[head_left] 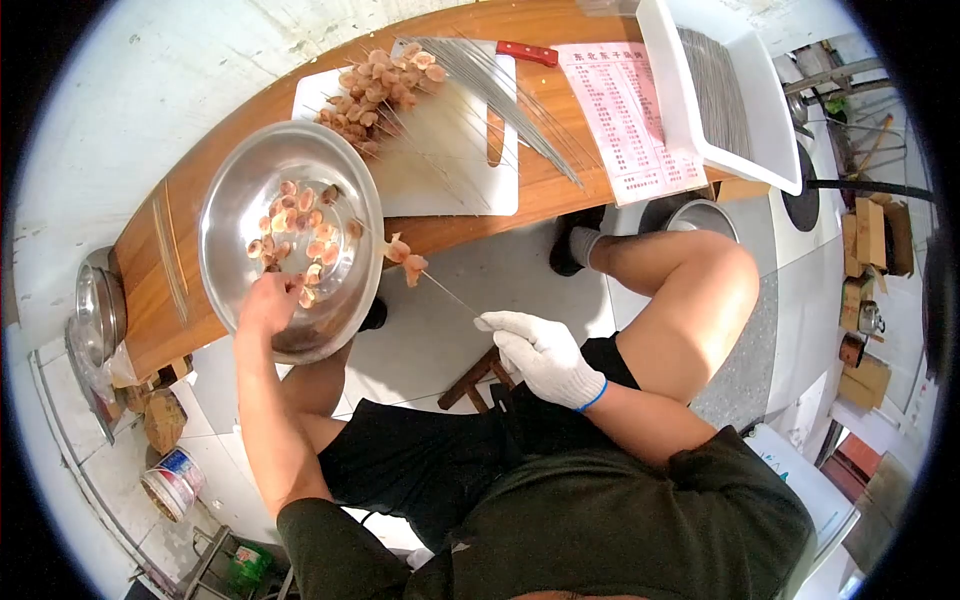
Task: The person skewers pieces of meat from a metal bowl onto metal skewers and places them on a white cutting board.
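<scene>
My right hand (pixel 545 360), in a white knitted glove, is closed around the lower end of a thin metal skewer (pixel 450 292). A few pinkish-tan pieces of meat (pixel 405 262) are threaded at its far end, beside the bowl's rim. My bare left hand (pixel 272 303) reaches into a large steel bowl (pixel 225 215), fingers pinched at a piece of meat (pixel 306 297) near the wall. Several similar loose pieces (pixel 300 222) lie in the bowl. Behind it, a white cutting board (pixel 450 165) carries a heap of loaded skewers (pixel 375 95).
Bare skewers (pixel 490 90) and a red-handled knife (pixel 527 53) lie across the wooden table (pixel 570 130). A printed pink sheet (pixel 635 120) sits beside a white bin (pixel 685 130) of skewers (pixel 715 90). The bowl overhangs the table's front edge.
</scene>
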A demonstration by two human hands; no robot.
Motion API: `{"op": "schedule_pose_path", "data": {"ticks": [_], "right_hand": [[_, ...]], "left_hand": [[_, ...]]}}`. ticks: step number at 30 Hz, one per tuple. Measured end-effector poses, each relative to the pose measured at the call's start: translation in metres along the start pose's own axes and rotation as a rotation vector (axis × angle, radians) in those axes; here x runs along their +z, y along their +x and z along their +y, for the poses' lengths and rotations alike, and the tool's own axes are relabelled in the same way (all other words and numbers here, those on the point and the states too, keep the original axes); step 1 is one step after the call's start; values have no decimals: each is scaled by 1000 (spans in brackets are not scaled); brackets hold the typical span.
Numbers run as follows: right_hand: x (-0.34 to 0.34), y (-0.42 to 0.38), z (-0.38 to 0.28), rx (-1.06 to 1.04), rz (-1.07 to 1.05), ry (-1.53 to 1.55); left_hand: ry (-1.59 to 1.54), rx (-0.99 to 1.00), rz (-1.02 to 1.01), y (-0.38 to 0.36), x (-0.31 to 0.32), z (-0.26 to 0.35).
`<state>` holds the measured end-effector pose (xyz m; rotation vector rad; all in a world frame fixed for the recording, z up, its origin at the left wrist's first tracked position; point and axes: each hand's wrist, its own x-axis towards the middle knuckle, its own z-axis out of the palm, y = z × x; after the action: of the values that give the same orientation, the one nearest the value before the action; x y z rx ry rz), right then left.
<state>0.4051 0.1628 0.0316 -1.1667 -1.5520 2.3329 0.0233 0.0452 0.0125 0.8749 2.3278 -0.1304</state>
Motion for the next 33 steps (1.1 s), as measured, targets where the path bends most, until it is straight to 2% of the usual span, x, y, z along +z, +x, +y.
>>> {"op": "schedule_pose_path", "data": {"ticks": [3,7,10,16,22,25,28,32,33], "right_hand": [[-1,0,0,25,0,51],[1,-1,-1,60,-33,55],[1,-1,-4,45,-18,10],[1,-3,-1,36,-10,19],[2,-2,4,29,-4,51],[3,-1,4,27,-5,34],[2,-1,5,29,-5,14],[3,2,8,-6,-12,-6],[4,1,6,-6,-8,-23]], "left_hand": [[-4,-4,-97,3,9,-18],[-64,102,-47,-4,13,-15],[-152,186,141,-2,19,-27],[-282,89,245,12,17,-44],[-180,163,337,15,20,-45],[-430,23,371,20,15,-53],[-643,7,503,29,14,-68],[-428,-10,396,23,15,-58],[-467,-50,377,26,18,-61]]}}
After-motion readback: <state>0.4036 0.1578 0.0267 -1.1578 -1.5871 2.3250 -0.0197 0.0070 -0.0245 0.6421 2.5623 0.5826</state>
